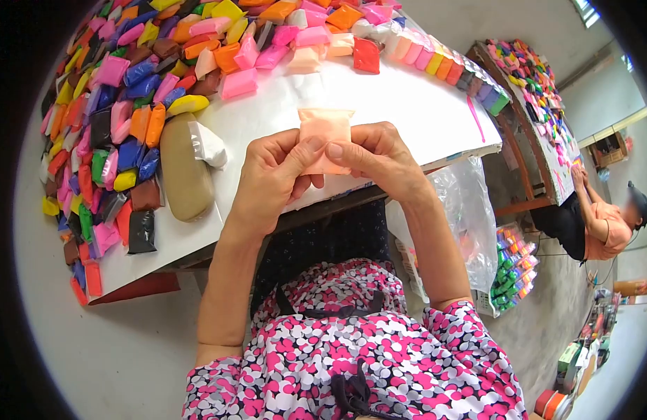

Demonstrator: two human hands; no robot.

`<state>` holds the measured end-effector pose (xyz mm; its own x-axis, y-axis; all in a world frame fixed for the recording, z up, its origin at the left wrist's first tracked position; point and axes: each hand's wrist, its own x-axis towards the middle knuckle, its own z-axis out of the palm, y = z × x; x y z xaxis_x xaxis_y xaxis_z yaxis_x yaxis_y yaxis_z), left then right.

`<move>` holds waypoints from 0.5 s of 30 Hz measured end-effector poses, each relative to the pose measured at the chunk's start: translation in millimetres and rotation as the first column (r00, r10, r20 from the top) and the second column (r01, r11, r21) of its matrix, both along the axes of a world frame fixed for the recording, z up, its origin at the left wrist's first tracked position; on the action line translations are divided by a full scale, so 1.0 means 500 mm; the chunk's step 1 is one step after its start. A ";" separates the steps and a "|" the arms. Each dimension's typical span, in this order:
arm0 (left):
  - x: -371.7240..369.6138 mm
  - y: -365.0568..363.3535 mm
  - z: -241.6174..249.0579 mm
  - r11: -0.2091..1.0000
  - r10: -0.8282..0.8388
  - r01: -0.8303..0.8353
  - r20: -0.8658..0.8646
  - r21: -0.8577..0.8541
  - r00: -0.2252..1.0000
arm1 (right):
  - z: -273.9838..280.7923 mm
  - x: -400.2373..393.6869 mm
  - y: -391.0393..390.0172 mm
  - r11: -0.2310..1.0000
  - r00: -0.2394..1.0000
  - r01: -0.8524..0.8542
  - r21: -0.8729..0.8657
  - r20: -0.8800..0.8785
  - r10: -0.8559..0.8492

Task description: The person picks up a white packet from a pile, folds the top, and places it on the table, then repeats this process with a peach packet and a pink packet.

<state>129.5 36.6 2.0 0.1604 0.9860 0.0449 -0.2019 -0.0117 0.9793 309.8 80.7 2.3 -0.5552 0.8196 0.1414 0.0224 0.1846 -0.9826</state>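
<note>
A peach-coloured clay packet (326, 127) is held up between both hands over the front edge of the white table (281, 105). My left hand (281, 162) grips its left side, thumb laid on the front. On the other side my right hand (379, 155) pinches it the same way, so the two thumbs nearly meet at its lower middle. The fingers behind the packet are mostly hidden. Left of my left hand lie a long olive-brown case (186, 168) and a small white packet (208, 145).
Many colourful packets (127, 77) cover the table's left and back. A row of packets (435, 59) lines the right edge, near a pink strip (475, 119). Below right are a clear plastic bag (467, 217) and a basket of packets (512, 269). Another person (603, 224) works at a second table (540, 133).
</note>
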 end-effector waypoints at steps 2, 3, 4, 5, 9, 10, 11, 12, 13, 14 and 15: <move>0.003 0.001 -0.002 1.000 0.013 -0.013 0.005 0.008 1.000 | -0.002 -0.002 -0.002 1.000 1.000 0.017 0.000 0.002 -0.017; 0.003 0.002 -0.005 1.000 0.014 -0.014 0.008 0.009 1.000 | -0.002 -0.002 -0.003 1.000 1.000 0.012 -0.004 0.001 -0.012; 0.004 0.003 -0.006 1.000 0.015 -0.016 0.010 0.011 1.000 | -0.001 -0.003 -0.003 1.000 1.000 0.008 -0.007 -0.001 -0.008; 0.003 0.004 -0.004 1.000 0.013 -0.013 0.031 -0.010 0.999 | 0.001 -0.003 -0.003 1.000 1.000 0.004 -0.011 -0.002 -0.004; 0.000 0.004 0.004 0.997 0.009 0.000 0.112 -0.073 0.994 | 0.012 -0.005 0.005 0.984 0.999 0.034 -0.175 0.008 -0.033; 0.000 0.003 0.005 0.997 0.009 0.002 0.131 -0.083 0.991 | 0.009 -0.010 0.008 0.983 0.999 0.034 -0.179 -0.005 -0.036; 0.001 0.003 0.006 0.996 0.017 -0.005 0.135 -0.087 0.991 | 0.007 -0.015 0.009 0.983 0.999 0.035 -0.183 -0.017 -0.038; 0.004 0.002 0.007 0.996 0.025 -0.012 0.139 -0.091 0.990 | 0.009 -0.019 0.008 0.980 0.998 0.052 -0.194 -0.021 -0.057; 0.005 0.002 0.007 0.995 0.033 -0.019 0.144 -0.096 0.989 | 0.011 -0.023 0.005 0.976 0.997 0.069 -0.206 -0.024 -0.075; 0.006 0.003 0.008 0.995 0.034 -0.019 0.146 -0.098 0.989 | 0.013 -0.025 0.003 0.972 0.995 0.086 -0.219 -0.027 -0.094; 0.007 0.003 0.008 0.995 0.034 -0.019 0.148 -0.101 0.988 | 0.012 -0.026 0.003 0.972 0.994 0.091 -0.217 -0.031 -0.100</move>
<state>132.9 38.1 5.8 0.1328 0.9906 -0.0321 -0.3467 0.0768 0.9348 297.0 82.2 8.4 -0.4698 0.8825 -0.0227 -0.0114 -0.0318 -0.9994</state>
